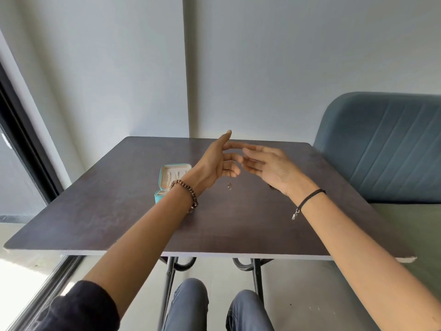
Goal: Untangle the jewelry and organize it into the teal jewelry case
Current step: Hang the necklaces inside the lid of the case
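Observation:
The teal jewelry case (164, 174) stands open on the dark table (114, 211), its cream lining showing, partly hidden behind my left wrist. My left hand (214, 167) is raised above the table's middle, thumb up, lower fingers curled. A thin chain with a small silver pendant (229, 185) hangs from those curled fingers, just above the tabletop. My right hand (269, 169) faces it palm up, its nearly straight fingertips meeting the left hand's fingers. The chain itself is too fine to trace between the hands.
A small dark item (272, 187) lies on the table under my right wrist, mostly hidden. A blue padded chair (386, 149) stands at the right edge of the table. A grey wall is close behind. My knees are below the near edge.

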The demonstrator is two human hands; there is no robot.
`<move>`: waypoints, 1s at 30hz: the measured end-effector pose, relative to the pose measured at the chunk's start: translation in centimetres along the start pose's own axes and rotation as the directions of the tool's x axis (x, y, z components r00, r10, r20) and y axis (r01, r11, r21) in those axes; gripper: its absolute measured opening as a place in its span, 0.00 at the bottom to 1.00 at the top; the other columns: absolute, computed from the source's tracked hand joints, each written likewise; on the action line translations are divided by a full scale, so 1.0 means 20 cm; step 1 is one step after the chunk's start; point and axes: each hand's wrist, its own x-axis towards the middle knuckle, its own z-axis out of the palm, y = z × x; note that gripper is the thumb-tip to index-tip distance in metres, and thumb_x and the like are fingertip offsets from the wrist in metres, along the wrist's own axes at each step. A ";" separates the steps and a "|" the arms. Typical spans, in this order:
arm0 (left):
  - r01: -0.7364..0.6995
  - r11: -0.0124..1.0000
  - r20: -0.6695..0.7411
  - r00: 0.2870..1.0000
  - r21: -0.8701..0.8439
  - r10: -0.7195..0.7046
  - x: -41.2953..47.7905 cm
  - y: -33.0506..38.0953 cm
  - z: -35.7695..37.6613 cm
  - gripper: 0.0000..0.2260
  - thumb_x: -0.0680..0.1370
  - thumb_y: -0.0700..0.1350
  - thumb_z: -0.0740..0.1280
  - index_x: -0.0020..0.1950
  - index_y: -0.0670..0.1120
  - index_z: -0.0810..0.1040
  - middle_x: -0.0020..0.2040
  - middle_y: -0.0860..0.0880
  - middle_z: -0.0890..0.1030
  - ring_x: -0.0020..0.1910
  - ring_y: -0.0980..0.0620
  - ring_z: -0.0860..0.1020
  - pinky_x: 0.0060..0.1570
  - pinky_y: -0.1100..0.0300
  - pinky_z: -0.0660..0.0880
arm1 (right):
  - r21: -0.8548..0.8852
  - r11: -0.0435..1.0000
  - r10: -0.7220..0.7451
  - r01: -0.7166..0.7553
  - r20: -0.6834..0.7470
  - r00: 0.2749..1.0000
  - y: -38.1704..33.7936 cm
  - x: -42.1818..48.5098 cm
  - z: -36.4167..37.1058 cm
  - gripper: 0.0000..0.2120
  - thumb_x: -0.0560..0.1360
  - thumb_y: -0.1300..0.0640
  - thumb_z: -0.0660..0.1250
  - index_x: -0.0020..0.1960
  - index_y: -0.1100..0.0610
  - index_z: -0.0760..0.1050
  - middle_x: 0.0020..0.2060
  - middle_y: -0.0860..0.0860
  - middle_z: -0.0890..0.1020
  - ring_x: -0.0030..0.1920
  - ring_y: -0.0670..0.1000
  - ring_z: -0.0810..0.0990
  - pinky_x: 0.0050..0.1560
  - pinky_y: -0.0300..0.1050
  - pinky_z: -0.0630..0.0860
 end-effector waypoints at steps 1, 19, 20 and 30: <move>-0.005 1.000 -0.021 1.000 -0.019 0.004 0.01 0.00 -0.01 0.27 0.84 0.60 0.55 0.62 0.41 0.82 0.33 0.47 0.77 0.26 0.48 0.76 0.31 0.58 0.74 | 0.066 0.998 0.007 -0.007 -0.004 1.000 0.00 0.00 0.01 0.13 0.76 0.65 0.70 0.60 0.63 0.77 0.41 0.54 0.83 0.42 0.51 0.84 0.57 0.47 0.81; 0.014 1.000 -0.186 0.983 0.025 -0.009 0.03 -0.09 -0.12 0.15 0.84 0.51 0.61 0.53 0.42 0.81 0.28 0.49 0.73 0.22 0.54 0.66 0.27 0.60 0.69 | -0.254 0.967 0.010 0.022 0.124 0.992 0.03 0.07 0.02 0.12 0.80 0.51 0.69 0.48 0.61 0.78 0.33 0.48 0.68 0.30 0.45 0.63 0.32 0.38 0.65; 0.004 0.998 -0.193 0.981 0.055 0.006 0.03 -0.10 -0.13 0.14 0.83 0.51 0.63 0.52 0.42 0.81 0.28 0.50 0.73 0.22 0.54 0.65 0.28 0.60 0.69 | -0.283 0.959 0.014 0.025 0.134 0.991 0.03 0.08 0.03 0.13 0.80 0.50 0.69 0.47 0.60 0.78 0.33 0.48 0.68 0.30 0.45 0.63 0.33 0.38 0.66; -0.073 0.990 -0.204 0.974 0.119 0.096 0.00 -0.11 -0.29 0.12 0.81 0.48 0.68 0.41 0.43 0.79 0.30 0.51 0.68 0.27 0.54 0.67 0.34 0.61 0.69 | -0.435 0.899 0.023 0.049 0.159 0.987 0.04 0.25 0.17 0.11 0.82 0.54 0.65 0.45 0.60 0.76 0.33 0.49 0.71 0.29 0.45 0.70 0.46 0.46 0.78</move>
